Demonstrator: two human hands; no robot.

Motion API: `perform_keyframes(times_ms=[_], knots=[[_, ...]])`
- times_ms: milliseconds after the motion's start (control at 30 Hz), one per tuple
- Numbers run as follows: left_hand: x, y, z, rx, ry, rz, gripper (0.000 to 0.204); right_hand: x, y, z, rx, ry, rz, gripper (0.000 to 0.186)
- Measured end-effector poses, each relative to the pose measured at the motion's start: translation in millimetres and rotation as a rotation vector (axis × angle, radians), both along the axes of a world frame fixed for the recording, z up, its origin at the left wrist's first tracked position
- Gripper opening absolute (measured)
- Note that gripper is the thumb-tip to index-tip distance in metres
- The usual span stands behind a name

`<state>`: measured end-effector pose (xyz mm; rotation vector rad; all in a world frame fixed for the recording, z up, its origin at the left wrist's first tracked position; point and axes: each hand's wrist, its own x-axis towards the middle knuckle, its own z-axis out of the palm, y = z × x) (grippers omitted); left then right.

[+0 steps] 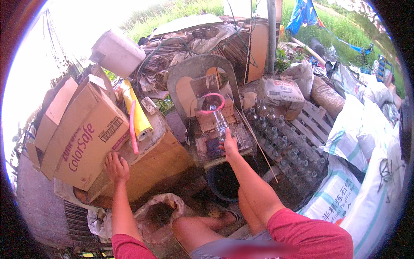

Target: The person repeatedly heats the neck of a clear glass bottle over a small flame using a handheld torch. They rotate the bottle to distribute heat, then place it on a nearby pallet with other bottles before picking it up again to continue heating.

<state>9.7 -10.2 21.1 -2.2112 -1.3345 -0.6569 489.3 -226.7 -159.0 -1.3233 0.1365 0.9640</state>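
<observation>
My right hand point(229, 144) is wrapped round the lower end of a clear glass bottle point(220, 120), held out in front of a dark plastic chair point(181, 69). A pink ring point(222, 102) shows just beyond the bottle's far end; whether they touch I cannot tell. Wooden blocks point(205, 84) are stacked on the chair behind it. My left hand point(116, 167) rests with fingers outstretched against the lower right edge of a big cardboard box point(88, 138), holding nothing. The box leans tilted on a worn wooden bench point(159, 162).
A yellow roll point(137, 108) and a pink strip point(133, 127) lie beside the box. Several clear bottles point(282, 142) stand at the right, before a smaller carton point(281, 96). White sacks point(340, 190) line the right side. Below are a dark bucket point(222, 181) and an open sack point(172, 200).
</observation>
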Motion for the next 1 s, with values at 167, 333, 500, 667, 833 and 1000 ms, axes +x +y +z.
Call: perform_keyframes(times_ms=[167, 333, 500, 667, 833, 1000], knots=[[-0.5, 4.3, -1.7, 0.091, 0.031, -0.021, 0.033, -12.6, 7.9, -2.6, 0.104, -0.263, -0.098, 0.109], [0.0, -0.2, -12.0, 0.169, 0.007, -0.035, 0.031, -9.4, -1.6, 0.6, 0.215, 0.001, -0.11, 0.101], [0.6, 0.0, -8.7, 0.128, -0.031, -0.056, 0.03, 7.0, -5.4, -21.5, 0.049, -0.044, 0.113, 0.103], [0.0, 9.5, -13.7, 0.139, -0.07, -0.089, 0.03, 5.7, 17.7, -41.3, -0.116, -0.367, -0.04, 0.11], [-4.3, 18.1, -22.1, 0.17, -0.049, -0.125, 0.031, -3.6, 1.7, -18.1, -0.047, -0.404, -0.071, 0.112], [-14.2, 32.1, -35.1, 0.19, -0.08, -0.145, 0.032, -2.7, -9.7, 2.8, 0.178, 0.127, 0.119, 0.109]])
